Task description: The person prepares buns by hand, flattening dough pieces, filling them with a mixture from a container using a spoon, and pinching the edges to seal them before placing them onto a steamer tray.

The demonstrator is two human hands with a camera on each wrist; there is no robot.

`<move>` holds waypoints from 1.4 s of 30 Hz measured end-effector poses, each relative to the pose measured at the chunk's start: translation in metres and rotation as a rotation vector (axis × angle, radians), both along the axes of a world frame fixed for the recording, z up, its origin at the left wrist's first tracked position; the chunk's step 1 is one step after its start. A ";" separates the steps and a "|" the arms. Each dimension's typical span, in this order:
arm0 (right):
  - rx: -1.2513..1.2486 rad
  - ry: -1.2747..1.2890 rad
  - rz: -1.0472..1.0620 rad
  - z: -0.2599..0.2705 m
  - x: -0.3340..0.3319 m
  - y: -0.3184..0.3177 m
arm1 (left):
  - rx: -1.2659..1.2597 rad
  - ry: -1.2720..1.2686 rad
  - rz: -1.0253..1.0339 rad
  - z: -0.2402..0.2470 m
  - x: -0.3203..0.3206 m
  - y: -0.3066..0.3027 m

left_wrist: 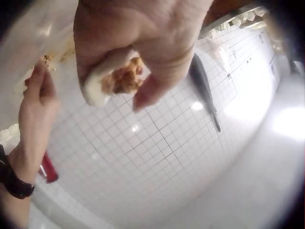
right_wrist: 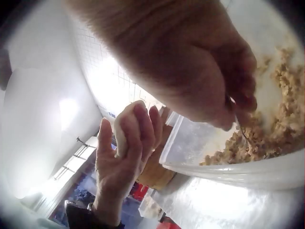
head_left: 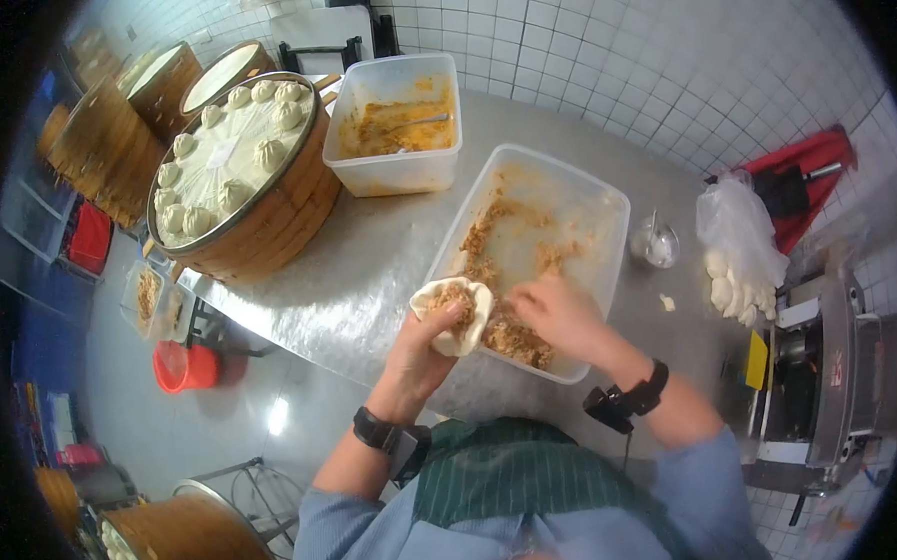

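Observation:
My left hand (head_left: 415, 360) holds a round dough wrapper (head_left: 483, 304), its fingers cupped underneath. A mound of meat filling (left_wrist: 125, 78) lies in the wrapper, and the left thumb presses on it. The right hand (head_left: 568, 323) is over the near part of a clear plastic tub (head_left: 621, 207). Its fingers pinch a thin metal utensil (right_wrist: 241, 129), whose lower end is down in the minced filling (right_wrist: 267, 138). Most of the utensil is hidden by the hand and the filling, so I cannot tell its exact kind.
A bamboo steamer (head_left: 266, 228) with pleated buns stands at the left, beside a tub with orange residue (head_left: 404, 172). Right of the filling tub are a small metal bowl (head_left: 655, 243), bagged dough pieces (head_left: 737, 287) and a machine (head_left: 833, 373). A tiled wall (head_left: 599, 53) runs behind.

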State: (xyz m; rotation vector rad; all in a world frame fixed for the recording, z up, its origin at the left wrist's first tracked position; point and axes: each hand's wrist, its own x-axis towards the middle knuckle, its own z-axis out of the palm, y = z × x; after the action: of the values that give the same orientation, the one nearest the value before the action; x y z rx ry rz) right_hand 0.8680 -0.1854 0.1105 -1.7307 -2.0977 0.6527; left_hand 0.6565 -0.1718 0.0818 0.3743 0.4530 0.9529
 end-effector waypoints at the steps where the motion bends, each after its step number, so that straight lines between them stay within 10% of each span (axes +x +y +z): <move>1: -0.007 0.240 -0.135 0.013 -0.006 -0.003 | 0.027 0.061 -0.033 0.003 0.000 -0.002; 13: 0.069 0.765 -0.144 0.022 -0.013 -0.027 | 0.140 0.223 -0.213 0.015 0.009 -0.018; 32: 0.078 0.640 0.150 0.025 -0.025 -0.040 | 0.374 0.511 -0.563 0.013 -0.008 -0.030; 38: -0.016 0.728 0.110 0.011 -0.023 -0.042 | -0.051 0.233 -0.247 0.054 -0.019 -0.053; 42: 0.052 0.748 0.166 0.005 -0.040 -0.041 | 0.071 0.478 -0.137 0.033 -0.026 -0.073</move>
State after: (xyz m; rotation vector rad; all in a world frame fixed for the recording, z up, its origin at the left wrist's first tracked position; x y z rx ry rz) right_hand 0.8275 -0.2265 0.1160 -1.0428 -1.6948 1.0775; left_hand 0.6300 -0.2444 0.1151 0.6944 0.8177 0.7434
